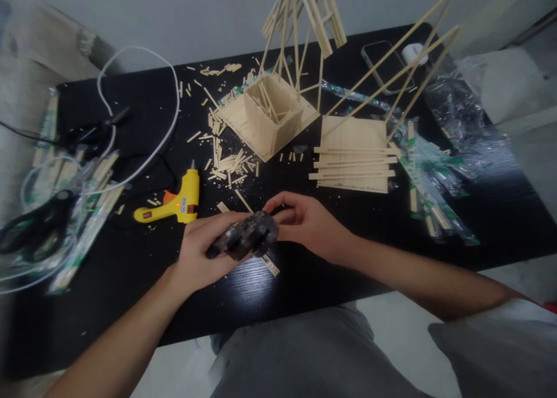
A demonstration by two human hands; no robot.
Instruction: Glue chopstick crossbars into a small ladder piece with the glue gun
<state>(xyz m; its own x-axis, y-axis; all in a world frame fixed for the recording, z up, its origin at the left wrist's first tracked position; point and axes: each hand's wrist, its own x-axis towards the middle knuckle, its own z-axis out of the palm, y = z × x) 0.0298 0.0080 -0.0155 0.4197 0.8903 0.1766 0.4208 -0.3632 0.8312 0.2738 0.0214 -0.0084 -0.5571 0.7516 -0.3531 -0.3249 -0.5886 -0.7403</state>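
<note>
My left hand [209, 247] is wrapped around a dark, mottled, blocky object [248, 235], whose kind I cannot make out. My right hand [304, 224] is closed at the object's right end, thumb and fingers bent together; what they pinch is hidden. Beneath both hands lies a flat wooden stick [270, 265] on the black table, partly covered. To the left of my left hand rests a yellow glue gun [185, 203], its nozzle pointing away from me and a small orange light showing.
A stick-built hexagonal box [274, 111] with tall sticks stands at the back, short offcuts [232, 163] beside it. Right of it is a flat stick panel [354, 166] with upright frames. Scissors [39, 224], a white cable [174, 114], wrapped chopsticks [435, 183] and a phone [385, 64] lie around.
</note>
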